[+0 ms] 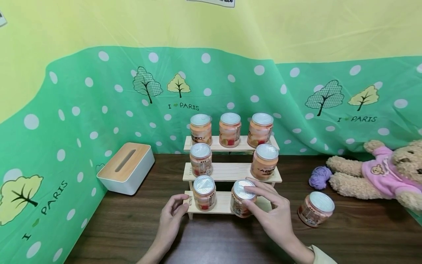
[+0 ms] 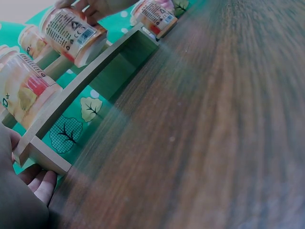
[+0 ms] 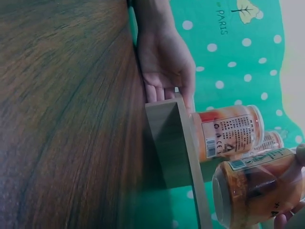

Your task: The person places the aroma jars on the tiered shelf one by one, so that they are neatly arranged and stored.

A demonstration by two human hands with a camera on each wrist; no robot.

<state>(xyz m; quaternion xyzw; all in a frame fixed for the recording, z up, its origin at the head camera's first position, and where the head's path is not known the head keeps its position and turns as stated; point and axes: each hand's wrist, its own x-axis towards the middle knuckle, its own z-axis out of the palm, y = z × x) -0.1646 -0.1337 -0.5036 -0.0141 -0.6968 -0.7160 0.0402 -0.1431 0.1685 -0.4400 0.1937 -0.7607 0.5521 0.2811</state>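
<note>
A three-tier wooden display rack [image 1: 221, 208] stands on the table, with fruit jars in orange labels and silver lids on its steps. At the left end of the lowest step, my left hand [image 1: 173, 213] grips the board's end, thumb and fingers around it in the right wrist view [image 3: 167, 67]. With its thumb and fingers, my right hand [image 1: 271, 211] holds a fruit jar [image 1: 240, 205] near its lid, over the lowest step. That jar [image 3: 257, 188] looks tilted and slightly above the board in the wrist views. Another jar [image 1: 204, 198] stands left of it on the same step.
Three jars [image 1: 230, 130] line the top step; two [image 1: 265, 165] stand at the middle step's ends. One more jar [image 1: 316, 209] is on the table at right, near purple yarn [image 1: 320, 177] and a teddy bear [image 1: 379, 168]. A tissue box [image 1: 126, 168] sits at left.
</note>
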